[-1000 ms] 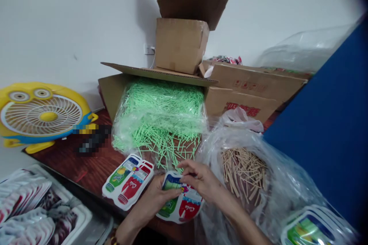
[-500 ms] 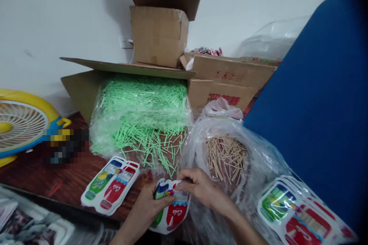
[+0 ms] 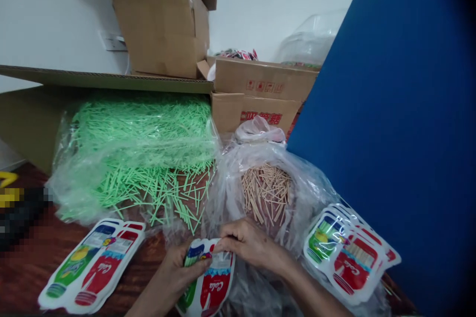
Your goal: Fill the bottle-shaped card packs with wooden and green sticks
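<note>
A bottle-shaped printed pouch [image 3: 216,285], with a red Cola side and a green side, is held at the bottom middle. My left hand [image 3: 167,275] grips its left edge, thumb across the front. The fingers of my right hand [image 3: 249,245] pinch the pouch's top right edge. Thin green sticks show near the top of its green side. Just beyond my right hand, brown sticks [image 3: 266,190] lie in an open clear plastic bag [image 3: 312,173]. Loose green sticks [image 3: 156,183] spill from another bag, beyond my left hand.
Flat matching pouches [image 3: 92,262] lie at left; filled ones [image 3: 355,260] are piled at right. An open carton [image 3: 29,124] surrounds the green sticks. More cardboard boxes [image 3: 159,29] stand against the wall. A large blue panel [image 3: 390,124] borders the right side.
The view has turned to the right, so boxes, sticks and pouches appear further left, and the fan has left the picture. Both hands keep their hold on the pouch.
</note>
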### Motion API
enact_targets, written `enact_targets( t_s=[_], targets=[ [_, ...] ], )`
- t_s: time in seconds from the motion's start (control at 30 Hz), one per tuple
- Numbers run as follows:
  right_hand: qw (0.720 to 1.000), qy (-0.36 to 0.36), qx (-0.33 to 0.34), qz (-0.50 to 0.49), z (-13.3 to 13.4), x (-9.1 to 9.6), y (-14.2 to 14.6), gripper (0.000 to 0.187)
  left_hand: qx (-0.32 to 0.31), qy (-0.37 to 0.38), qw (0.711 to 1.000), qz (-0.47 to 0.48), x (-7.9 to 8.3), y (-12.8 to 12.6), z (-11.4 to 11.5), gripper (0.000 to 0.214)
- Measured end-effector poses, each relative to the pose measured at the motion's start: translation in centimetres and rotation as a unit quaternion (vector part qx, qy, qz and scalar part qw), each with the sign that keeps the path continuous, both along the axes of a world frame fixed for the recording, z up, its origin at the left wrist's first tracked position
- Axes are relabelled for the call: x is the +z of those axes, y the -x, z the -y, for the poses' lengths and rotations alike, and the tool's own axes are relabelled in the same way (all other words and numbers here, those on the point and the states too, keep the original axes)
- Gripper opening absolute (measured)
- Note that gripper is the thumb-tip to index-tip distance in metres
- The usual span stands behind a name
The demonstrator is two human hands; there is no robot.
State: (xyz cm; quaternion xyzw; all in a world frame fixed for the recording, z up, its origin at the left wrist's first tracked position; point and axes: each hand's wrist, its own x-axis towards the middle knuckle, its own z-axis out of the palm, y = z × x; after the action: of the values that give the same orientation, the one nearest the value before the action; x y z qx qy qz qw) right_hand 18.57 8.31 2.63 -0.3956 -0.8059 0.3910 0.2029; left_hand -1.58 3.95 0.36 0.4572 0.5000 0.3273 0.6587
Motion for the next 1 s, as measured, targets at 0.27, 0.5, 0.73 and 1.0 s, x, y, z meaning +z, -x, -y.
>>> enact_targets(
  t_s=[0.27,0.5,0.73,1.0],
  targets=[
    [0.999,0.037,-0.003,-0.04,-0.7,-0.1,-0.7,0.019,0.061,0.047,0.997,-0.016,-0.9,-1.7,-0.6,0.03],
    [0.999,0.027,0.006,-0.024,-1.1,-1.5,-2.0,0.023,0.04,-0.047,0.992,-0.113,-1.4,-2.4,-1.3,0.02],
    [0.979,-0.086,-0.146,0.112,-8.1,-2.7,-7.4,0.037,0.028,0.019,0.996,-0.083,-1.2,-2.4,-1.9,0.03],
    [0.883,-0.226,-0.271,0.311,-18.5,-5.3,-10.4,0.036,0.096,0.137,0.986,-0.004,-2.2,-2.7,-1.5,0.043]
  ],
)
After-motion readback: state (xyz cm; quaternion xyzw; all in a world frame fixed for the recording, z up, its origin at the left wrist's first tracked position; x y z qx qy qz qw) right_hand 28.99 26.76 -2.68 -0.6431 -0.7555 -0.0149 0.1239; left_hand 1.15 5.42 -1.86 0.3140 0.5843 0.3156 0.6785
